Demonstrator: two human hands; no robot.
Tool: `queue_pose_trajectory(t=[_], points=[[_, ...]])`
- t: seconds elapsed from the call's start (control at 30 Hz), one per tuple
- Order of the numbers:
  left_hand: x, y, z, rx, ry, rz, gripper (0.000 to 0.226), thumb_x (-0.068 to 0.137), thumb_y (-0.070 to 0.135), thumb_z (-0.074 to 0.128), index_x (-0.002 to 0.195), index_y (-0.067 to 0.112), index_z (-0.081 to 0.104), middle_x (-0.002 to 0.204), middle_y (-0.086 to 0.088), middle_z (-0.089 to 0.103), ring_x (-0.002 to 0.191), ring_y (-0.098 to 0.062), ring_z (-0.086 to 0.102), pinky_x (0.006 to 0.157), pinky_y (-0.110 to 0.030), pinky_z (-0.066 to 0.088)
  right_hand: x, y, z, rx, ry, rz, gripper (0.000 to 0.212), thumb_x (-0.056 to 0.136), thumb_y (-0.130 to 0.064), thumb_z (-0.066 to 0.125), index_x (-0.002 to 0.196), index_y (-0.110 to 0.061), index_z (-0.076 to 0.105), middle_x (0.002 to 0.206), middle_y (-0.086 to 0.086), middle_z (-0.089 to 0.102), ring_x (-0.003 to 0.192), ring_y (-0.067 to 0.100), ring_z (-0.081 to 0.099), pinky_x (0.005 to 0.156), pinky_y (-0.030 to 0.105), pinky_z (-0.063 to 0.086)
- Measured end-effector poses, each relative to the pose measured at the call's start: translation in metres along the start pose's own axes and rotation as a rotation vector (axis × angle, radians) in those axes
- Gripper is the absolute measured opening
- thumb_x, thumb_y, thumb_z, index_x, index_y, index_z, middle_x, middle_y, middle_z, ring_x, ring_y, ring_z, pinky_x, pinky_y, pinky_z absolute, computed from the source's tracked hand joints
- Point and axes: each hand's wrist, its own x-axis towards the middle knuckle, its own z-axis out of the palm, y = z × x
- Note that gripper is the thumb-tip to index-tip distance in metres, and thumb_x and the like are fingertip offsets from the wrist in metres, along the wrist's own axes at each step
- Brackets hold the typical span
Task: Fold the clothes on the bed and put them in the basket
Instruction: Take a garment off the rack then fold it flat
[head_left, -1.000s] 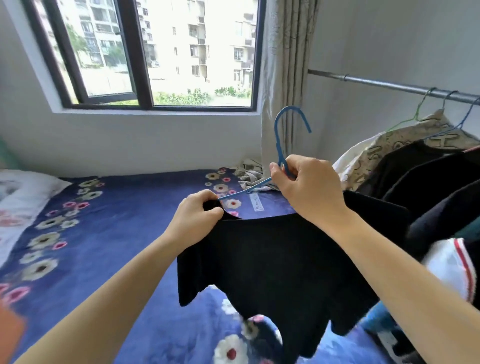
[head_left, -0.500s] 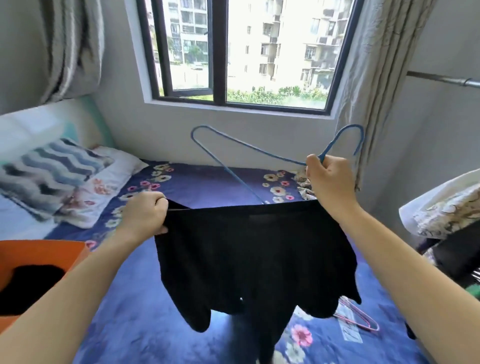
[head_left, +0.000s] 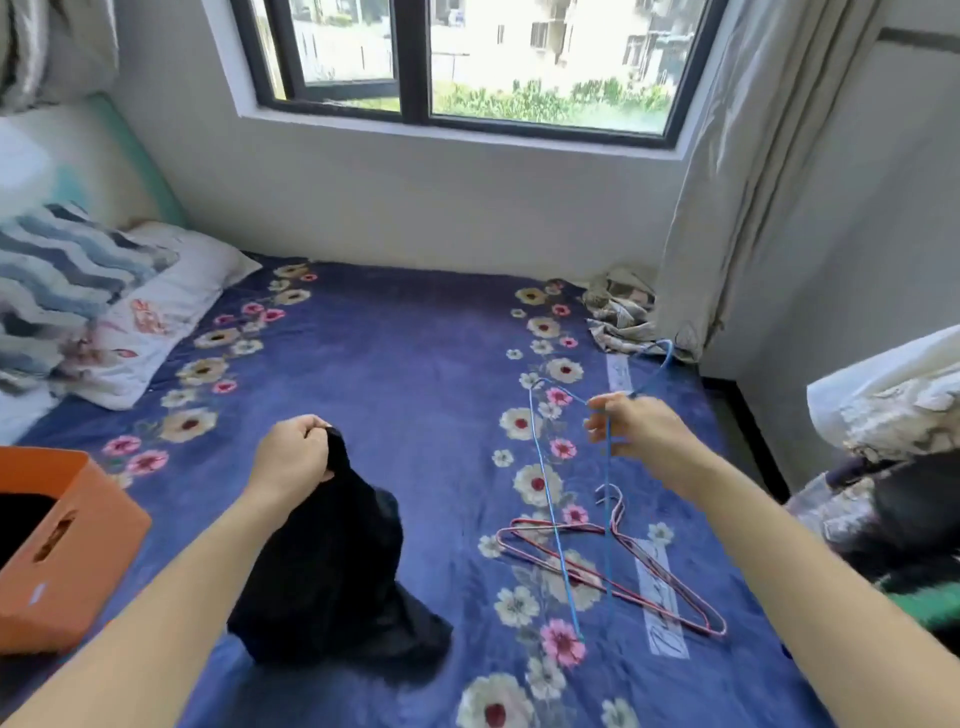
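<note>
Freed from its hanger, the black fabric garment (head_left: 337, 571) had dropped from being stretched between both hands to hanging bunched from the left hand (head_left: 293, 457) alone. The blue wire hanger (head_left: 546, 467) had swung down to the right with the right hand (head_left: 639, 431).

Head view: the left hand's grip was clamped on the top of the garment, fingers curled round a gathered fold. The garment's lower part rested crumpled on the dark blue floral bed cover (head_left: 405, 364), near and slightly left of the middle. The right hand's grip was pinched together on the blue hanger just below its hook. The frame dangled over a pink wire hanger (head_left: 623, 592) lying flat on the bed to the right; whether its low corner touched the cover could not be told. An orange plastic basket (head_left: 78, 545) sat at the near left, with something dark already inside. Crumpled patterned cloth (head_left: 618, 312) lay at the far right corner of the bed by the curtain, and more clothes (head_left: 883, 415) showed at the right edge.

By judgement, the task was partway done. One item seemed to be in the basket already. This garment was off its hanger but not yet folded, and the hanger wanted putting down first. The patterned cloth and the clothes on the right looked still to do.
</note>
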Motion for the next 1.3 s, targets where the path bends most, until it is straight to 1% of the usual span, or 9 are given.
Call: queue_pose_trajectory(t=[0.13,0.27,0.5,0.63,0.8,0.87,0.97,1.0,1.3], points=[[-0.007,-0.026,0.050,-0.021,-0.084,-0.133,0.032,0.095,0.001,0.038,0.079,0.009,0.065,0.089,-0.014,0.062,0.091,-0.031,0.062,0.076,-0.043,0.059,0.033,0.108,-0.017,-0.205,0.066,0.103,0.017,0.096,0.007,0.037,0.101,-0.005,0.049,0.079,0.009,0.059,0.045,0.003,0.057,0.045,0.015,0.042],[-0.015,-0.031,0.065,0.003,-0.095,-0.181,0.030,0.094,0.000,0.038,0.083,0.003,0.066,0.088,-0.016,0.064,0.081,-0.027,0.063,0.069,-0.035,0.057,0.064,0.165,-0.031,-0.362,0.013,0.174,0.022,0.096,0.005,0.041,0.082,-0.010,0.047,0.087,0.017,0.064,0.070,0.023,0.059,0.061,0.023,0.051],[-0.024,-0.016,0.046,-0.083,-0.073,-0.202,0.031,0.093,-0.005,0.038,0.075,0.004,0.061,0.071,-0.009,0.058,0.067,-0.019,0.057,0.064,-0.029,0.054,0.104,0.194,-0.043,-0.845,0.149,0.302,0.021,0.093,-0.025,0.057,0.105,-0.008,0.059,0.116,0.019,0.064,0.111,0.037,0.057,0.085,0.036,0.041],[-0.030,-0.002,0.034,-0.147,-0.115,-0.199,0.032,0.091,-0.006,0.037,0.072,0.004,0.060,0.069,-0.010,0.059,0.061,-0.014,0.060,0.058,-0.023,0.056,0.089,0.182,0.023,-0.718,-0.227,0.167,0.023,0.087,-0.018,0.068,0.109,-0.014,0.062,0.119,0.012,0.067,0.107,0.029,0.063,0.084,0.032,0.047],[-0.035,0.007,0.021,-0.299,-0.158,-0.214,0.034,0.091,-0.007,0.036,0.068,0.007,0.057,0.063,-0.007,0.058,0.061,-0.019,0.059,0.058,-0.028,0.057,0.039,0.185,0.141,-0.616,-0.669,0.114,0.105,0.069,-0.041,0.082,0.153,-0.017,0.024,0.148,0.001,0.033,0.142,0.020,0.028,0.113,0.039,0.030],[-0.033,0.011,0.012,-0.344,-0.185,-0.201,0.034,0.091,-0.006,0.036,0.069,0.008,0.056,0.060,-0.004,0.057,0.058,-0.017,0.058,0.057,-0.028,0.056,0.029,0.188,0.172,-0.683,-0.570,0.079,0.088,0.067,-0.050,0.071,0.145,-0.026,0.039,0.140,0.001,0.043,0.135,0.022,0.035,0.110,0.047,0.032],[-0.026,0.009,-0.014,-0.386,-0.225,-0.178,0.025,0.087,-0.002,0.040,0.066,0.009,0.052,0.058,-0.003,0.049,0.052,-0.014,0.052,0.052,-0.025,0.052,0.028,0.176,0.189,-0.511,-0.366,-0.021,0.007,0.072,-0.035,0.061,0.077,-0.033,0.066,0.078,-0.005,0.060,0.086,0.017,0.057,0.081,0.037,0.048],[-0.023,0.007,-0.025,-0.403,-0.215,-0.182,0.019,0.079,0.003,0.045,0.062,0.012,0.050,0.058,-0.002,0.044,0.051,-0.014,0.047,0.052,-0.025,0.050,0.033,0.164,0.187,-0.430,-0.316,-0.041,0.011,0.075,-0.025,0.062,0.065,-0.028,0.062,0.066,-0.006,0.056,0.076,0.015,0.054,0.072,0.033,0.045],[0.035,-0.041,-0.141,-0.389,-0.360,-0.174,0.054,0.083,-0.018,0.039,0.046,0.022,0.034,0.051,0.003,0.028,0.044,-0.009,0.031,0.044,-0.018,0.045,0.006,-0.025,0.203,-0.211,-0.182,-0.400,0.011,0.098,-0.013,0.051,0.090,-0.010,0.059,0.074,0.005,0.051,0.068,0.014,0.045,0.062,0.029,0.032]])
